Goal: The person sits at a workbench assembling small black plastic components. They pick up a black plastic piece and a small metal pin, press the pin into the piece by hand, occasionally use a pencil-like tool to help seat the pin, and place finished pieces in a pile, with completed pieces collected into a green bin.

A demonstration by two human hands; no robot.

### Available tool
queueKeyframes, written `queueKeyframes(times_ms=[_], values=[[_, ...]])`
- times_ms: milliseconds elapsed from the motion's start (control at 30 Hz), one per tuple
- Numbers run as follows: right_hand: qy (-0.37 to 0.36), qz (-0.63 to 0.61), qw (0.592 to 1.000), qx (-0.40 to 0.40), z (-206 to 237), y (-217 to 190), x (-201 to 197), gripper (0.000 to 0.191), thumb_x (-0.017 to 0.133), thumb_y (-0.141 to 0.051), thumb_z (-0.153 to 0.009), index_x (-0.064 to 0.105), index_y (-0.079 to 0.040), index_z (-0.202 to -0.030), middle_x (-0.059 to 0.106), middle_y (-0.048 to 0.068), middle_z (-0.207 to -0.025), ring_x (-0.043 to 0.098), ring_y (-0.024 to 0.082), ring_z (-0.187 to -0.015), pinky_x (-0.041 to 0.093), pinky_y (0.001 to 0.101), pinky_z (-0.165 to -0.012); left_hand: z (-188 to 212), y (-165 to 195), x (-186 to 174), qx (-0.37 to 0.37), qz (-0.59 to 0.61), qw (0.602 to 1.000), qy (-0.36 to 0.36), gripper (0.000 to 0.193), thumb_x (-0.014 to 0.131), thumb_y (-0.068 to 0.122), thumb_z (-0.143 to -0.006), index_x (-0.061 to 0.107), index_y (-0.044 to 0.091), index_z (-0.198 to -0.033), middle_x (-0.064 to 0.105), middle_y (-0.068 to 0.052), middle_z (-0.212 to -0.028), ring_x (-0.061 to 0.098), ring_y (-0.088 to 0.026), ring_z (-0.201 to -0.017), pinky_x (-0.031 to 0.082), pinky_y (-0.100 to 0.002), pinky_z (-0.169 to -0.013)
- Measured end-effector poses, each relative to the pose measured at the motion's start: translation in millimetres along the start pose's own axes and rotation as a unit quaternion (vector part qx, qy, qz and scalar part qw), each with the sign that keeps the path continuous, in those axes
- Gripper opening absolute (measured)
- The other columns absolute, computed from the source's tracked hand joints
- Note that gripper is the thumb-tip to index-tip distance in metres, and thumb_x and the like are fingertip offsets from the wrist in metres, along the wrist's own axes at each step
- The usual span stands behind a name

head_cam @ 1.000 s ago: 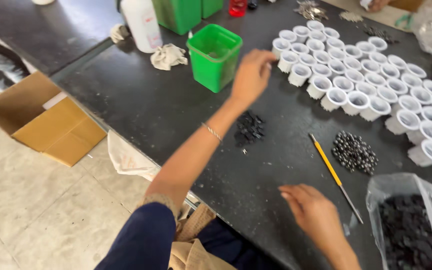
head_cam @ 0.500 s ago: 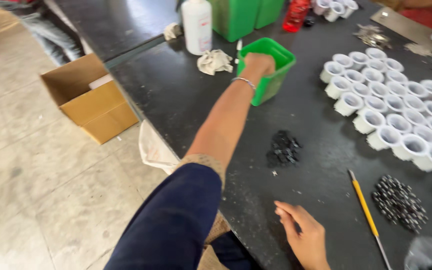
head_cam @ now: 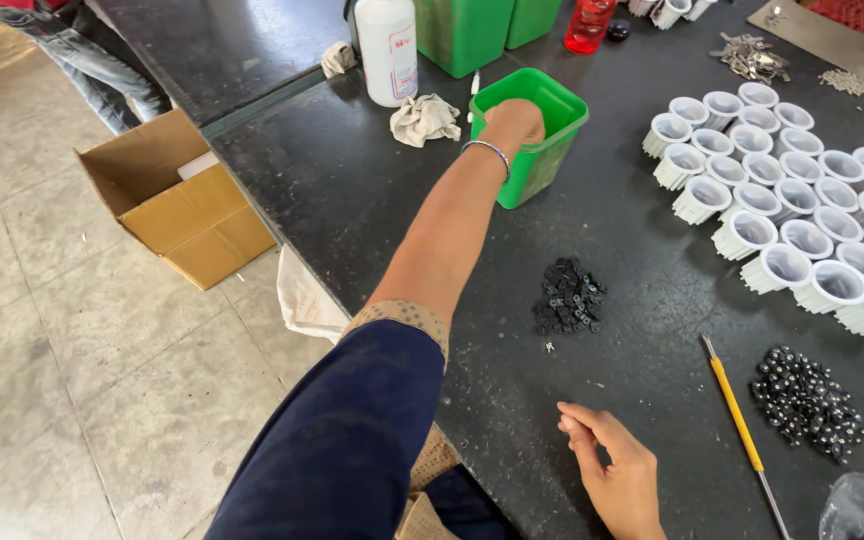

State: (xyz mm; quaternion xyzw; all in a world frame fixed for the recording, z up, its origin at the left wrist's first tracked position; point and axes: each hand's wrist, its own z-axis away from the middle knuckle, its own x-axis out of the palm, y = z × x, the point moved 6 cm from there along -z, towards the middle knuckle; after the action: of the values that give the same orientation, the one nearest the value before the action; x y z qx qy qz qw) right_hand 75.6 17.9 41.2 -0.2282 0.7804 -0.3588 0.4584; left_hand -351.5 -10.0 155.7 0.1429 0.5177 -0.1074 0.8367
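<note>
Ideally, left hand [head_cam: 517,122] dips straight into green tub [head_cam: 552,160], grip hidden, near the worktable's [head_cam: 372,200] left edge; right hand [head_cam: 617,470] rests open, empty

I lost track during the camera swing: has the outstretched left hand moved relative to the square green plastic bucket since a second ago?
Yes. The left hand has travelled from the white cups across to the green plastic bucket, and now dips into its open top.

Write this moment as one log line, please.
left hand: reaching into green tub, contents hidden | right hand: flat on black table, empty | pile of small black parts: between hands
</note>
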Motion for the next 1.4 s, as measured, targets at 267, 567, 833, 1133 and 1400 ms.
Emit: queueKeyframes(times_ms=[267, 567, 833, 1133, 1400], values=[[-0.012, 0.005, 1.000, 0.027, 1, 2, 1, 0.023, 0.072, -0.007, -0.088, 0.076, -0.012, -0.109, 0.077, 0.000, -0.081, 0.073, 0.009, -0.066, 0.056, 0.0229, -0.060, 3, -1, 0, 0.029, 0.019, 0.999, 0.022, 0.035, 0.056, 0.008, -0.073, 0.078, 0.014, -0.099, 0.074, -0.014, -0.110, 0.070, -0.035, -0.112, 0.051, -0.042, -0.093], [-0.005, 0.011, 1.000, -0.018, 0, -10, -2, 0.023, 0.072, -0.007, -0.088, 0.075, -0.011, -0.110, 0.076, 0.001, -0.084, 0.073, 0.009, -0.069, 0.055, 0.0234, -0.061, 12, 0, -2, 0.039, 0.007, 0.997, 0.062, 0.040, 0.059, 0.013, -0.076, 0.078, 0.020, -0.110, 0.071, -0.014, -0.124, 0.064, -0.036, -0.123, 0.049, -0.047, -0.100], [-0.009, 0.003, 1.000, -0.014, 2, -13, -3, 0.023, 0.071, -0.007, -0.088, 0.075, -0.011, -0.111, 0.075, 0.001, -0.083, 0.073, 0.009, -0.070, 0.055, 0.0231, -0.062, 7, -1, 1, 0.060, 0.006, 0.996, 0.068, 0.044, 0.059, 0.015, -0.078, 0.074, 0.017, -0.119, 0.066, -0.018, -0.130, 0.059, -0.038, -0.126, 0.048, -0.049, -0.101], [-0.014, 0.005, 1.000, -0.014, 2, -17, -3, 0.019, 0.070, -0.009, -0.090, 0.076, -0.012, -0.109, 0.075, 0.000, -0.084, 0.072, 0.009, -0.069, 0.054, 0.0237, -0.056, -1, 3, 4, 0.123, -0.026, 0.990, 0.059, 0.034, 0.059, 0.023, -0.084, 0.073, 0.008, -0.111, 0.068, -0.021, -0.120, 0.064, -0.040, -0.113, 0.050, -0.050, -0.093], [-0.005, 0.021, 1.000, -0.016, 0, -27, -9, 0.019, 0.071, -0.011, -0.090, 0.077, -0.014, -0.108, 0.073, 0.000, -0.080, 0.063, 0.012, -0.058, 0.050, 0.0269, -0.053, 7, 11, 3, 0.212, -0.055, 0.973, 0.073, 0.036, 0.059, 0.029, -0.090, 0.073, 0.000, -0.105, 0.070, -0.024, -0.111, 0.067, -0.041, -0.102, 0.052, -0.050, -0.086]])
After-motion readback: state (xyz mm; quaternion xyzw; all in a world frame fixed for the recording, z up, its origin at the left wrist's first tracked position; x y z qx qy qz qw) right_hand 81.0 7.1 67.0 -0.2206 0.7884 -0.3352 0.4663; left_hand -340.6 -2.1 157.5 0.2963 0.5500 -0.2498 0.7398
